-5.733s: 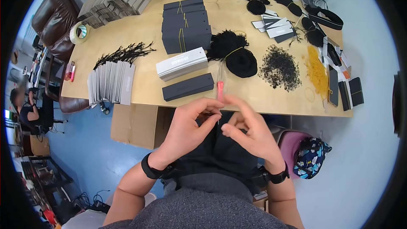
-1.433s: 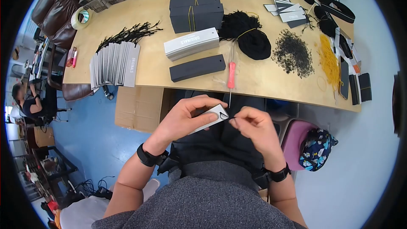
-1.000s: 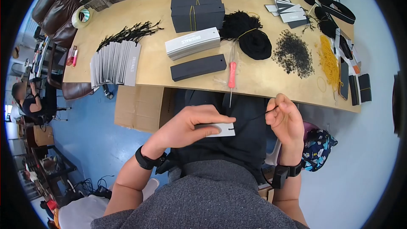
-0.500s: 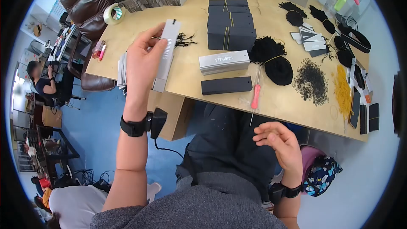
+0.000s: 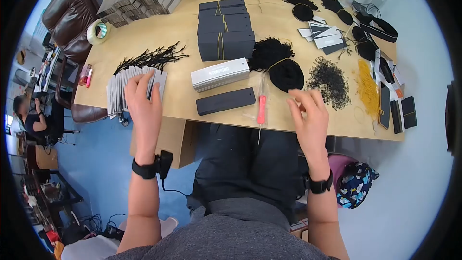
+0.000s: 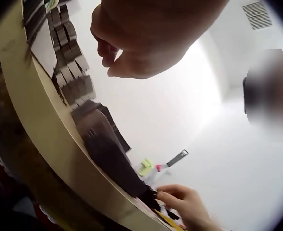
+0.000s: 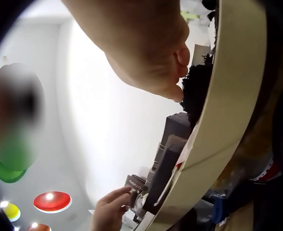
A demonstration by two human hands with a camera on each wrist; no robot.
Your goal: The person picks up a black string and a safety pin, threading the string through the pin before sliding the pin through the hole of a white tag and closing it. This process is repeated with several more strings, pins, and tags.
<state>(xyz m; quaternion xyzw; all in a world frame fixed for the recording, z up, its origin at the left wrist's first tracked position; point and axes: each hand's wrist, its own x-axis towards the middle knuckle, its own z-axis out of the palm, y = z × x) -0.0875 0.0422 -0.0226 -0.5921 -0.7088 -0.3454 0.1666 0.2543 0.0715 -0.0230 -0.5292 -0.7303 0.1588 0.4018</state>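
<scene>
My left hand (image 5: 145,110) is over the row of grey hang tags (image 5: 120,91) at the table's left front, fingers loosely bent and holding nothing. Black cords (image 5: 154,58) trail from the tags' far ends. My right hand (image 5: 312,118) is in front of the coiled bundle of black cords (image 5: 287,75), with fingers loosely bent and no thing between them. In the right wrist view, its fingertips overlap the black cord bundle (image 7: 196,91). Between the hands lie a white-topped stack of tags (image 5: 220,73), a dark tag stack (image 5: 225,101) and a red-handled tool with a thin metal shaft (image 5: 261,110).
Banded dark tag stacks (image 5: 226,45) stand mid-table, with grey bundles (image 5: 144,0) behind. On the right are a pile of small black loops (image 5: 329,82), yellow rubber bands (image 5: 367,84) and a phone (image 5: 384,105). Tape (image 5: 97,32) sits at the left edge.
The left hand carried a corded tag leftward to the row and let it go; that hand is now empty. The right hand let go of the cord and moved forward towards the cord bundle.
</scene>
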